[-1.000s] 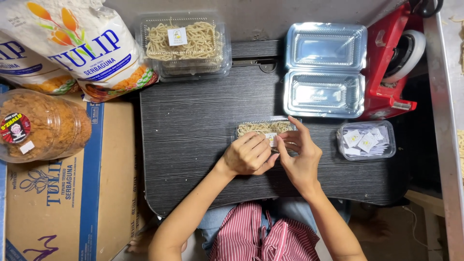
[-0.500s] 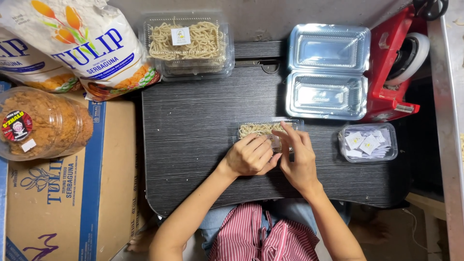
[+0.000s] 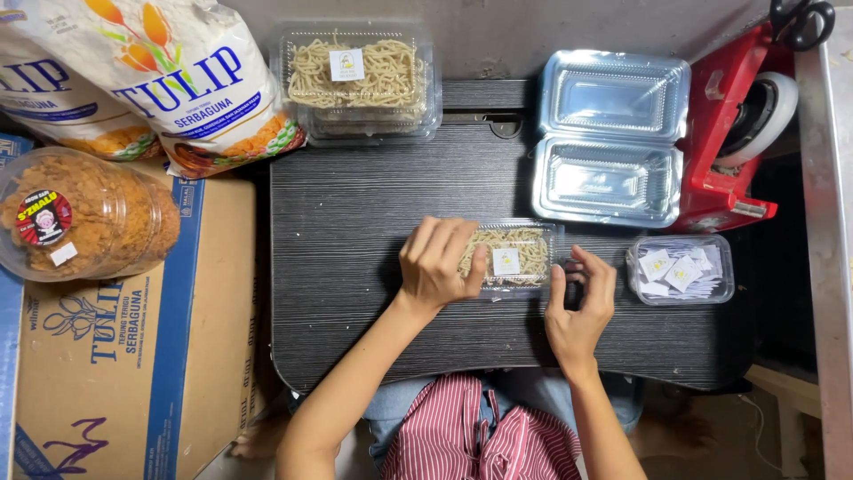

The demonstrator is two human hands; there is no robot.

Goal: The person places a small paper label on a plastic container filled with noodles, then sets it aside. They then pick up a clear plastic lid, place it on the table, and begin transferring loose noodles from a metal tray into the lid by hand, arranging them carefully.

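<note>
Noodles sit in a small clear box (image 3: 515,258) between the hands. Left hand (image 3: 437,265) lies curled over its left end, holding it so it cannot slide. Right hand (image 3: 579,302) rests loosely curled just beside it, holding nothing, with a tub of labels (image 3: 680,269) close on its right.

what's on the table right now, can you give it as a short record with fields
left hand: rests on the left end of the small clear box of noodle sticks
right hand: at the box's right end, fingers curled, grip on it unclear
box state: lid shut, small white label on top
behind: larger filled clear box, also labelled
right of it: empty clear box, hinged open
far right: red tape dispenser
near right hand: small tub of paper labels
surface: dark wood-grain table
</note>
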